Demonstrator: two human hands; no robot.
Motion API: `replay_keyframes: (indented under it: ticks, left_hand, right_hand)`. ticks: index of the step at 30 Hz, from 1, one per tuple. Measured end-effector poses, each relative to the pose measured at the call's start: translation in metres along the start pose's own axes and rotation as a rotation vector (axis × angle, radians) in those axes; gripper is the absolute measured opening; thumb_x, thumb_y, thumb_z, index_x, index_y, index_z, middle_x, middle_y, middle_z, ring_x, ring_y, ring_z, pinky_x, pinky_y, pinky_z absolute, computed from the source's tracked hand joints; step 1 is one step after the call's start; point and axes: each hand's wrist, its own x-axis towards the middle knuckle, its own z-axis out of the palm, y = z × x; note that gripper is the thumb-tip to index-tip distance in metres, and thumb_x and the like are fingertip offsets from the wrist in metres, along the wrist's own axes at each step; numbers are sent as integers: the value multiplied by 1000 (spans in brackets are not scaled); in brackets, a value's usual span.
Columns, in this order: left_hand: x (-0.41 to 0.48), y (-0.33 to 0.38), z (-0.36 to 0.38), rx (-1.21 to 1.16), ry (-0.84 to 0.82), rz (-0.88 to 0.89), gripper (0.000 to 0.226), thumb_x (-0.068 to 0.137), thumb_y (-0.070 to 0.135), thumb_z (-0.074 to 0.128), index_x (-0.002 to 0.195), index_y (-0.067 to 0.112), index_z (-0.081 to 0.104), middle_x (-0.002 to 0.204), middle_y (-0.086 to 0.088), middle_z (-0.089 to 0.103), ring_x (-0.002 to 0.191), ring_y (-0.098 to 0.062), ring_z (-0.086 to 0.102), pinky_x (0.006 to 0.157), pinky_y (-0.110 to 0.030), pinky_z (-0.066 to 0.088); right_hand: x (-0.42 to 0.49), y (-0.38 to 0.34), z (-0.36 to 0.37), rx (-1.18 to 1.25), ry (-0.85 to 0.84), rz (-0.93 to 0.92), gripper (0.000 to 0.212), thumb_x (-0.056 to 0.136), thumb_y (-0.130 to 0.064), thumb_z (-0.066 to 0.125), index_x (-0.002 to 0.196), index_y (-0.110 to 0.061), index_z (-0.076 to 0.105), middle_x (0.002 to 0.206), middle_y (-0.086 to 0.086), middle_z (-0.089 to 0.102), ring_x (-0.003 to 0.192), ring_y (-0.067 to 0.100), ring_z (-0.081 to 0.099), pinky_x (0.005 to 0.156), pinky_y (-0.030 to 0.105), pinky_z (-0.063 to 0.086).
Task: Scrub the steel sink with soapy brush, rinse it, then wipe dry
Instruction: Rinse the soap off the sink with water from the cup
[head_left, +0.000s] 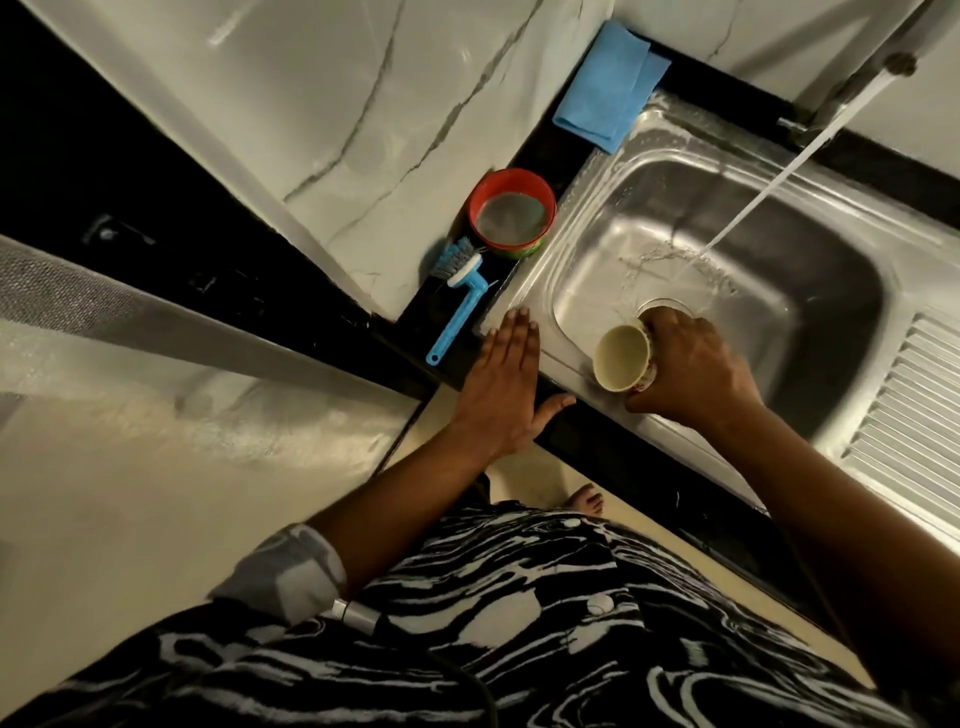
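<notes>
Sink: steel, set in the black worktop, long axis from upper left to lower right in my view, ridged drainboard at the right end. A water stream falls slantwise from the tap into the basin, landing just beside the drain. Right hand grips a pale cup over the near-left part of the basin, tipped on its side, mouth facing left. Left hand lies flat, fingers straight, on the sink's near-left corner and the worktop edge, holding nothing. Brush: blue, on the worktop left of the sink, roughly parallel to the rim, bristles toward the wall, handle end toward me. Just beyond the bristles, a red bowl of greyish liquid. Folded blue cloth at the far-left corner.
</notes>
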Motion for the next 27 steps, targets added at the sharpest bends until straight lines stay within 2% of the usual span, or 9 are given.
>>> replay_keyframes:
  ticks: [6,9,12,15,18,22,27]
  left_hand:
    - [40,1,-3,26,10,3,92,105,64,22,166,-4,10,175,-24,3,164,-34,1,133,-48,6]
    - [41,1,-3,-45,92,11,79,110,53,24,165,-2,18,174,-22,15,163,-33,10,132,-48,13]
    - [36,1,-10,-149,202,25,71,113,46,31,166,1,18,175,-19,15,164,-30,9,133,-45,11]
    - [16,5,-17,-212,264,38,72,113,49,26,167,1,18,176,-17,12,164,-29,5,133,-44,8]
    - [-9,15,-8,-142,163,38,81,111,58,19,167,1,12,176,-18,3,164,-29,-1,133,-48,8]
    - [-14,26,13,-27,51,-55,94,107,68,14,166,-3,-2,174,-23,-12,163,-35,-13,132,-53,8]
    - [22,36,9,-20,52,-101,94,105,66,12,165,-5,3,174,-27,-6,162,-39,-10,131,-53,5]
  right_hand:
    - [6,-17,0,44,26,-14,99,51,-54,87,136,-21,48,127,5,61,122,34,54,90,46,54]
    - [6,-10,2,167,54,36,98,50,-50,90,134,-20,50,124,6,63,116,32,57,89,43,51]
    - [-3,5,2,254,78,75,96,50,-47,92,133,-20,50,123,6,64,114,31,58,91,41,50]
    - [-17,21,2,260,85,119,99,49,-48,93,134,-26,47,126,5,63,115,31,58,93,44,51]
    - [-30,35,4,236,81,149,101,48,-48,93,134,-25,46,125,7,63,114,32,59,93,45,51]
    - [-36,36,6,178,53,149,103,50,-51,94,137,-20,48,129,7,62,119,33,56,93,46,51]
    - [-25,17,7,84,42,87,101,54,-56,91,137,-21,45,134,5,59,123,32,53,89,44,51]
